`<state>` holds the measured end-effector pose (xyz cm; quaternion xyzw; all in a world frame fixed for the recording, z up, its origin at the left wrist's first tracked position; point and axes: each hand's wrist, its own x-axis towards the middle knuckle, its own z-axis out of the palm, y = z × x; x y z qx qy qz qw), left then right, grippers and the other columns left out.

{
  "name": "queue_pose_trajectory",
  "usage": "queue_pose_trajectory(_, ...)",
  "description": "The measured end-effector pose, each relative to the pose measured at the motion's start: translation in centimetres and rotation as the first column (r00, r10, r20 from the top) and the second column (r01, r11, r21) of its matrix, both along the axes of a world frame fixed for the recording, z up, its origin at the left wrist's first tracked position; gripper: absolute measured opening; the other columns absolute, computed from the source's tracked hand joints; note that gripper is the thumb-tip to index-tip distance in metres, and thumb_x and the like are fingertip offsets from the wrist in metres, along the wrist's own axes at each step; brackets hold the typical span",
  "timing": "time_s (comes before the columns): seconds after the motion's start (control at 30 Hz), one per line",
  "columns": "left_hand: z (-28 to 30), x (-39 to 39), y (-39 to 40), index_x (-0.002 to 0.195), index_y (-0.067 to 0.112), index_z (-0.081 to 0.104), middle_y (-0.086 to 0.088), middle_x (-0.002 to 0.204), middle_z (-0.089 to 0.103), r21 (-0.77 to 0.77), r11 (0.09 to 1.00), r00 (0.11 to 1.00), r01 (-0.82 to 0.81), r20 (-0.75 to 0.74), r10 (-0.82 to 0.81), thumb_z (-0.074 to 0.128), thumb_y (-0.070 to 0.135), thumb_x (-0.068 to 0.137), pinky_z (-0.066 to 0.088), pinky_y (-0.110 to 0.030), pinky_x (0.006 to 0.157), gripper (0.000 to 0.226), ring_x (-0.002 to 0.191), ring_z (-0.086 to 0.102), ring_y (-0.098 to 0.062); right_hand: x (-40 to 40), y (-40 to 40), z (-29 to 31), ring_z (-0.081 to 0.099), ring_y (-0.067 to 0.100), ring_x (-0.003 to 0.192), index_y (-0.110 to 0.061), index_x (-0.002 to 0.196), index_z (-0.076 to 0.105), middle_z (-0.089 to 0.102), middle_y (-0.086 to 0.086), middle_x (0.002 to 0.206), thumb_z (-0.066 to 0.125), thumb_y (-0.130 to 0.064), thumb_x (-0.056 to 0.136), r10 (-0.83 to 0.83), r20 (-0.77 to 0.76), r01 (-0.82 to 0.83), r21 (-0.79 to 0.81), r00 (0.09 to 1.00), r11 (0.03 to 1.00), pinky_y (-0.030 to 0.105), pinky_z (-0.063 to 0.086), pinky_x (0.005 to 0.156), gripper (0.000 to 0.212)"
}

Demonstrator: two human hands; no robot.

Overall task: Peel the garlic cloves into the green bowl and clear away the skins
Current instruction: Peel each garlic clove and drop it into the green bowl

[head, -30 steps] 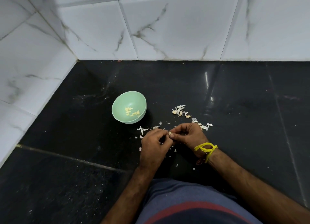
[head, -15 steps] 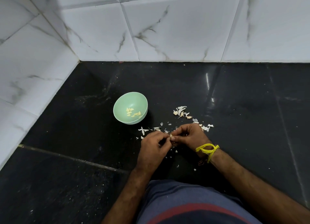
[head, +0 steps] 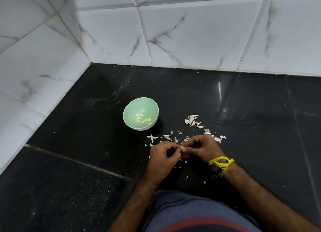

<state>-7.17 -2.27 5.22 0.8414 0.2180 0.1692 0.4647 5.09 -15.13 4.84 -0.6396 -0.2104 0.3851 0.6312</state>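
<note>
Most of the garlic clove [head: 182,147] is hidden: only a pale sliver shows where the two sets of fingertips meet, so how much skin is left on it can't be made out. The person's body is cut off at the bottom edge, leaving just a lap in blue cloth with a red stripe [head: 199,221] and both forearms. No writing or label shows anywhere, not on the bowl and not on the tiles.

The left hand [head: 162,158] comes in knuckles up, fingers curled, thumb and forefinger pinching the clove from its side. The right hand [head: 202,147] meets it from the other side, fingers bent inward and pinching the same clove, a yellow thread [head: 221,163] tied at the wrist. Both hands sit low over the black countertop [head: 69,162].

The green bowl [head: 140,113] stands up and to the left of the hands, apart from them, with several peeled cloves [head: 143,119] lying in its bottom. Garlic skins [head: 192,120] are scattered across the counter to the bowl's right and around the hands, some partly covered by the fingers. White marbled wall tiles [head: 191,35] close off the corner behind.
</note>
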Motion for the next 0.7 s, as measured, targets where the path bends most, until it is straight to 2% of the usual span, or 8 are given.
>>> queue_pose_trajectory(0.2, 0.2, -0.2, 0.6, 0.087, 0.014, 0.078, 0.007, 0.082, 0.073, 0.177, 0.98, 0.996, 0.09, 0.004, -0.092, 0.071, 0.017, 0.082, 0.055, -0.029, 0.071, 0.009, 0.076, 0.066, -0.003, 0.2, 0.5, -0.4, 0.073, 0.027, 0.072, 0.007, 0.083, 0.071, 0.074, 0.017, 0.077, 0.077, 0.005, 0.073, 0.025, 0.001, -0.025, -0.044, 1.0, 0.999, 0.03, 0.059, 0.064, 0.012)
queue_pose_trajectory(0.3, 0.2, -0.1, 0.4, 0.085, 0.013, 0.077, 0.004, 0.08, 0.071, 0.235, 0.967, 0.995, 0.097, -0.006, -0.098, 0.068, 0.023, 0.082, 0.055, -0.032, 0.07, 0.013, 0.074, 0.065, -0.008, 0.1, 0.8, -0.4, 0.072, 0.02, 0.068, 0.008, 0.082, 0.07, 0.073, 0.014, 0.074, 0.077, 0.006, 0.073, 0.031, 0.058, -0.026, -0.075, 0.998, 0.997, 0.026, 0.058, 0.062, 0.011)
queue_pose_trajectory(0.47, -0.1, 0.2, -0.4, 0.074, 0.011, 0.073, 0.003, 0.07, 0.067, 0.275, 0.961, 1.0, 0.015, 0.021, -0.022, 0.062, 0.029, 0.078, 0.052, -0.036, 0.062, 0.022, 0.065, 0.061, -0.014, -0.2, 0.7, -0.2, 0.069, 0.004, 0.064, 0.005, 0.081, 0.072, 0.072, 0.006, 0.073, 0.077, 0.006, 0.075, 0.034, 0.183, -0.014, -0.106, 0.983, 0.994, 0.015, 0.053, 0.06, 0.008)
queue_pose_trajectory(0.57, -0.1, 0.2, -0.5, 0.075, 0.013, 0.075, 0.005, 0.07, 0.068, 0.228, 0.974, 1.0, 0.006, 0.028, -0.013, 0.065, 0.029, 0.077, 0.053, -0.035, 0.061, 0.02, 0.064, 0.062, -0.01, -0.1, 0.4, -0.6, 0.07, 0.008, 0.066, 0.006, 0.083, 0.072, 0.073, 0.005, 0.073, 0.077, 0.005, 0.075, 0.033, 0.157, -0.018, -0.095, 0.987, 0.995, 0.018, 0.054, 0.061, 0.009)
queue_pose_trajectory(0.7, -0.4, -0.1, -0.3, 0.08, 0.015, 0.079, 0.007, 0.072, 0.073, -0.003, 0.999, 0.999, -0.043, -0.028, 0.043, 0.074, 0.021, 0.074, 0.058, -0.034, 0.066, 0.009, 0.067, 0.068, -0.008, 0.1, 0.3, -0.8, 0.071, 0.015, 0.068, 0.007, 0.086, 0.071, 0.073, 0.008, 0.073, 0.077, 0.003, 0.076, 0.061, 0.104, -0.052, -0.085, 0.993, 0.995, 0.024, 0.056, 0.064, 0.013)
